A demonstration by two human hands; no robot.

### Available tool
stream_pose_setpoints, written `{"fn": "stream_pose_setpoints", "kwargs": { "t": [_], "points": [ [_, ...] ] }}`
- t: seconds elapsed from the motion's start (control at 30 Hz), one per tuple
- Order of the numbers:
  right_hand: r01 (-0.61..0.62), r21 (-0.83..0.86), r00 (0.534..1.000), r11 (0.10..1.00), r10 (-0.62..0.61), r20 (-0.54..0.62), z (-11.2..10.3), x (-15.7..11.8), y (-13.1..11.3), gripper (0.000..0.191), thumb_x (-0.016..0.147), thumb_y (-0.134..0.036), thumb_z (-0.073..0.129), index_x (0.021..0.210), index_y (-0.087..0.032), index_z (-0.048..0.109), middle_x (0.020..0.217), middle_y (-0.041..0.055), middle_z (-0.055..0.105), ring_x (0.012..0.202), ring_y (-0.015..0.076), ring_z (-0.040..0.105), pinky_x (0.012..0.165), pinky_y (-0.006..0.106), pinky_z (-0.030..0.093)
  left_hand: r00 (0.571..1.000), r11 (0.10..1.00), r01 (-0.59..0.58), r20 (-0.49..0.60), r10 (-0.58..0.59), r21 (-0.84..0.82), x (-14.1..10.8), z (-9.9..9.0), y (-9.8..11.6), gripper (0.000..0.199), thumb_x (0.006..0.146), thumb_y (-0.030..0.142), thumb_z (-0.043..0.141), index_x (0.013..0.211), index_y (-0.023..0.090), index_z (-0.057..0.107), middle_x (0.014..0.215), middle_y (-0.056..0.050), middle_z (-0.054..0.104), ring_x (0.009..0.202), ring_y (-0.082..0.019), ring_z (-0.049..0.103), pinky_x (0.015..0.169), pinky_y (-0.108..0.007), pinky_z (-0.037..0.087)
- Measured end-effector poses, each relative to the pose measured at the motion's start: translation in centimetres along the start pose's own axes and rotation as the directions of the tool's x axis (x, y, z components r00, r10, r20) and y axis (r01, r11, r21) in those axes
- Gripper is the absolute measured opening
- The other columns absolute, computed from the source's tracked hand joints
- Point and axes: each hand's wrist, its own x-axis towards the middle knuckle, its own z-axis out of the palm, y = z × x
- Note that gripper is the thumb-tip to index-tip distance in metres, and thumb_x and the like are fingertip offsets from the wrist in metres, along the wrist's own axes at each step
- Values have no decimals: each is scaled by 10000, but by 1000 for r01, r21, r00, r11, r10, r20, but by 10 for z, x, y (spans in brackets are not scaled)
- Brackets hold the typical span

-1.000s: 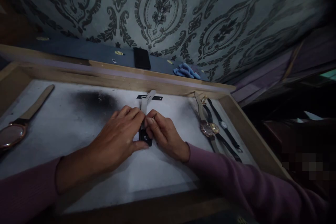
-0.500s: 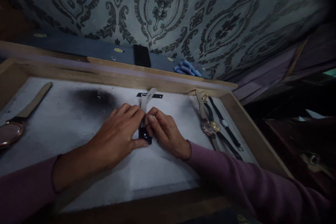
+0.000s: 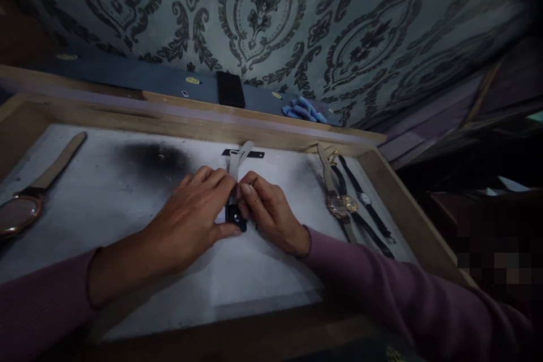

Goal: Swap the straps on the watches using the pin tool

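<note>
The black watch (image 3: 236, 216) lies midway across a wooden tray (image 3: 106, 117), pale strap (image 3: 234, 167) pointing away. Leftmost, a larger watch (image 3: 19, 213) rests on the white, dark-smudged base (image 3: 250, 277). The left hand (image 3: 193, 203) grips the black watch; the right hand (image 3: 269, 209) bunches at its edge, hold unclear. Farther right lie three watches (image 3: 350, 204); dim patterned covering (image 3: 263, 5) rises behind.
</note>
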Motion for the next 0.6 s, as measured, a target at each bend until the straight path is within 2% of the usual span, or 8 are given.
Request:
{"fn": "stream_pose_setpoints", "kwargs": {
  "t": [0.6],
  "points": [
    [22,-10,1000,1000,-22,-13,-1,0,-1,218,1011,-274,363,823,-208,451,552,-67,448,476,95,432,526,226,384,1000,1000,12,24,-13,7,-1,-2,2,273,809,309,723,918,191,502,1032,-36,567,1011,-267,472,819,-403,406]
  ]
}}
